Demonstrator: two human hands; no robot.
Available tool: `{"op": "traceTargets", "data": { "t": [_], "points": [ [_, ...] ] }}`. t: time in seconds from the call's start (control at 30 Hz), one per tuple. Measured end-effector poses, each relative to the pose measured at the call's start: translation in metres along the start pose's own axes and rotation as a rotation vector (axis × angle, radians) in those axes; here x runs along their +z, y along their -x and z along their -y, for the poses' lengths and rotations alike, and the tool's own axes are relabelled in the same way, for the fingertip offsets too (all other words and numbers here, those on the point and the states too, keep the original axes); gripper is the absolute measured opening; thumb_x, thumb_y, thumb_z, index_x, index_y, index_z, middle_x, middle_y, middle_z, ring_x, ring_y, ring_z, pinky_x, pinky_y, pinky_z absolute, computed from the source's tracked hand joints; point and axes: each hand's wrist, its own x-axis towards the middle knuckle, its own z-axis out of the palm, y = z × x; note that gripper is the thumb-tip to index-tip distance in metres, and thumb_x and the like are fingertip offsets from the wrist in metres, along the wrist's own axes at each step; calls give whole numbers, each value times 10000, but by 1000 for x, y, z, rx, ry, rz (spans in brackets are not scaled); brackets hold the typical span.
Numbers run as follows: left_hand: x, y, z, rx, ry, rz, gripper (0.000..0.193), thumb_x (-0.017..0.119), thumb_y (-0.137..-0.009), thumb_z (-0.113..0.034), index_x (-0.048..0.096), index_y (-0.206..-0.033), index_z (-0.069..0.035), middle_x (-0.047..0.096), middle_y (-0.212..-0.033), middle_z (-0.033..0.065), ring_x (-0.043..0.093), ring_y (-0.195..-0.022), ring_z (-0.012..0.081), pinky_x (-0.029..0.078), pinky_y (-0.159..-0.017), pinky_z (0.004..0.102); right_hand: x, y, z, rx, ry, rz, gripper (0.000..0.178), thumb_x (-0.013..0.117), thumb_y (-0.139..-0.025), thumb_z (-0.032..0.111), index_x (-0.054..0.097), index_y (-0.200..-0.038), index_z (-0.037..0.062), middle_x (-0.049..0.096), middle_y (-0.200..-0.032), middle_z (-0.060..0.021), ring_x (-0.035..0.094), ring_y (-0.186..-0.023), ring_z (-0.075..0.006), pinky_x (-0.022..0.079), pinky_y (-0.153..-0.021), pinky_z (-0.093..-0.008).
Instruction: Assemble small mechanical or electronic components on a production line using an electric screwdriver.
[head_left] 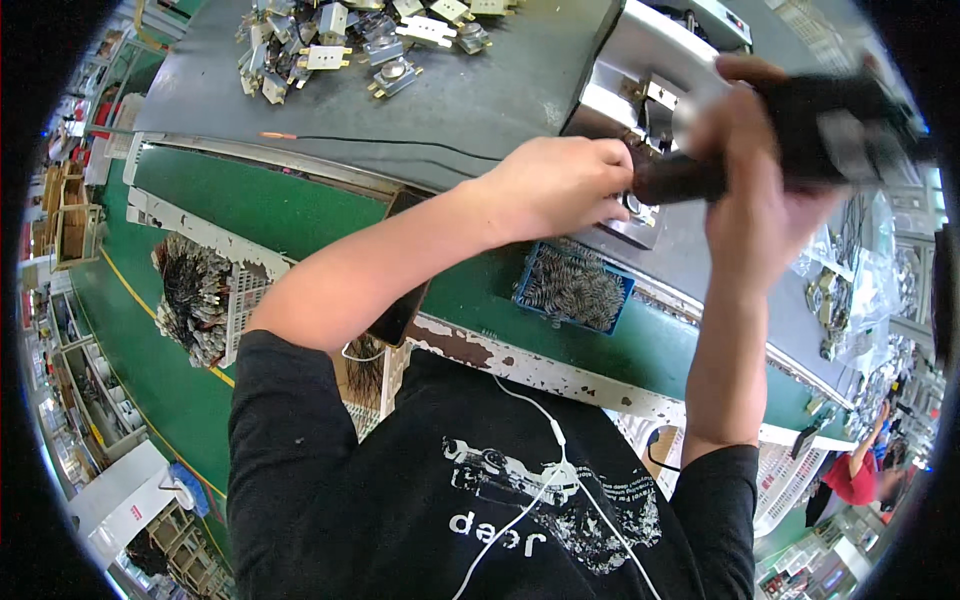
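Note:
My right hand (750,175) is wrapped round a black handheld power driver (845,130), smeared by motion; its dark nose points left toward my other hand. My left hand (575,185) is closed, its fingertips pinched together beside that nose. Whatever they pinch is hidden. Both hands are over a shiny metal fixture (620,100) on the grey bench. A small part with a pale plate (660,95) sits in the fixture. Below my left hand lies a blue bin (627,300) heaped with small metal springs (570,283).
Several metal parts with white plates (380,45) are piled at the far left. A thin black cable (390,142) crosses the bench. A dark phone-like slab (400,315) lies under my left forearm. Wire bundles (195,305) fill a white basket. At right, a person in red (853,480).

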Motion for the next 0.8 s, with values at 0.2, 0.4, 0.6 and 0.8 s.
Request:
{"op": "traceTargets", "data": {
  "t": [0.2, 0.4, 0.6, 0.8],
  "points": [
    [7, 1, -3, 146, -4, -149, 256, 693, -886, -270, 689, -1096, -122, 615, -1045, 32, 647, -933, 249, 545, -786, 383, -34, -57, 43, -122, 41, 19, 343, 572, -967, 151, 571, -1141, -144, 610, -755, -126, 569, -668, -198, 490, -678, -320],
    [8, 4, -4, 135, -13, -163, 228, 701, -865, -277, 668, -1046, -142, 592, -971, 54, 635, -942, 262, 561, -756, 406, -11, -43, 21, -73, -139, -40, 205, 638, -916, 29, 616, -1033, -138, 644, -705, -146, 618, -596, -185, 529, -589, -316],
    [9, 4, -6, 145, -28, -184, 272, 711, -860, -234, 678, -1105, -121, 586, -974, 39, 629, -898, 247, 543, -756, 381, -5, -45, 6, -195, -128, -51, 308, 642, -914, 0, 495, -1178, -62, 692, -893, -206, 649, -620, -195, 562, -570, -332],
    [9, 4, -5, 167, -69, -196, 280, 707, -863, -240, 671, -1118, -129, 581, -983, 40, 626, -906, 248, 544, -768, 376, -1, -47, 5, -161, -60, -1, 409, 647, -912, -15, 374, -1216, -9, 688, -959, -246, 659, -633, -196, 561, -549, -336]
  ]
}}
